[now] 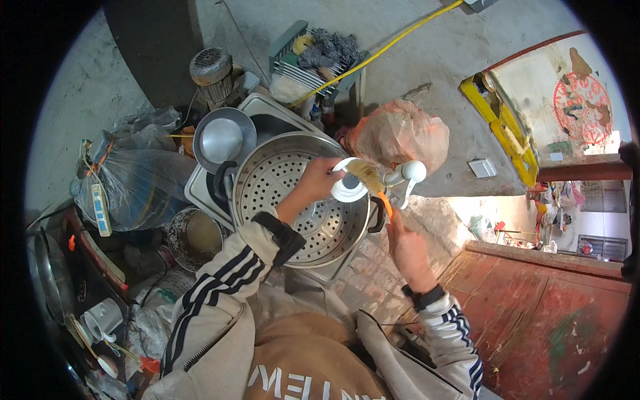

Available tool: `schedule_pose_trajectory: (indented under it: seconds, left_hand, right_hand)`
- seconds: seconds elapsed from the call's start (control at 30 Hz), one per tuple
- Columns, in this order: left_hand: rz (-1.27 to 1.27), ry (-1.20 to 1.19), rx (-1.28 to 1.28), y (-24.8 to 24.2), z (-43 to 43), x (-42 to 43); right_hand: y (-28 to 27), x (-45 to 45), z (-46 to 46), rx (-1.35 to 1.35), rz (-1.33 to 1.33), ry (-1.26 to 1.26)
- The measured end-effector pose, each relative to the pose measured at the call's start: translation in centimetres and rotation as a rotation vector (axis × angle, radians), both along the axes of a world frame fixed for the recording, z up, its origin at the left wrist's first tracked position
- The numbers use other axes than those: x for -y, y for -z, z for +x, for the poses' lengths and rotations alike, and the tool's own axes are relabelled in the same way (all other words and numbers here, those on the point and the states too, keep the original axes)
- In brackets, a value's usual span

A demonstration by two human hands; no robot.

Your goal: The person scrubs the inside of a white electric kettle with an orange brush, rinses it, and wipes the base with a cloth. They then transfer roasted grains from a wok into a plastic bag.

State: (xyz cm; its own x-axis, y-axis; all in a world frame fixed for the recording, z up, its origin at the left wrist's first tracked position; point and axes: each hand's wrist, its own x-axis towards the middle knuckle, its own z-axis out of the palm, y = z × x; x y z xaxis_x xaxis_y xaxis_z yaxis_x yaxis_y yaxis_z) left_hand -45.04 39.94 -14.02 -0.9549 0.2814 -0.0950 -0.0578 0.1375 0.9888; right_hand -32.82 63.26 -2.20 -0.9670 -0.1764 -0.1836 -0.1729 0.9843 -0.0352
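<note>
My left hand (320,182) holds a white ring-shaped part (345,194) by its left edge, above the right side of a large steel steamer pot (361,232). Inside the pot lies a perforated steamer plate (272,192). In my right hand (411,255) is a brush with an orange handle (384,202). Its pale bristles (364,174) overlap the ring's upper right side. Just right of the bristles is a white tap-like fitting (411,172) with a lever; whether it joins the ring I cannot tell.
A metal basin (225,136) sits left of the pot on a steel-rimmed sink unit (200,187). Below stands a pot of cloudy liquid (202,235). A motor (211,70), a rack of scourers (330,55), a yellow hose (385,50) and a bulging plastic bag (400,132) lie beyond.
</note>
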Motion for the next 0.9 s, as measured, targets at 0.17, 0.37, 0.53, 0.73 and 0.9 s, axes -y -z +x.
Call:
schedule_pose_trajectory:
  seconds: [0.17, 0.37, 0.53, 0.73, 0.9]
  left_hand:
    - [0.158, -0.354, 0.029, 0.4, 2.2, -3.5]
    - [0.408, -0.548, -0.021, 0.1, 4.3, -6.1]
    - [0.166, -0.404, -0.042, -0.3, 3.5, -4.0]
    - [-0.23, -0.033, -0.259, -0.9, 1.0, -0.5]
    - [-0.136, 0.042, -0.289, -1.7, 0.0, 0.0]
  right_hand:
    - [2.4, 3.5, 2.3, 0.04, -0.594, 0.247]
    - [1.1, 5.3, 3.2, 0.787, -1.483, 1.059]
    - [1.7, 3.4, 1.9, 0.563, -0.852, 0.608]
    - [-0.7, -0.2, 0.1, 0.167, 0.08, 0.026]
    - [-3.1, -0.6, -1.9, 0.134, -0.019, -0.017]
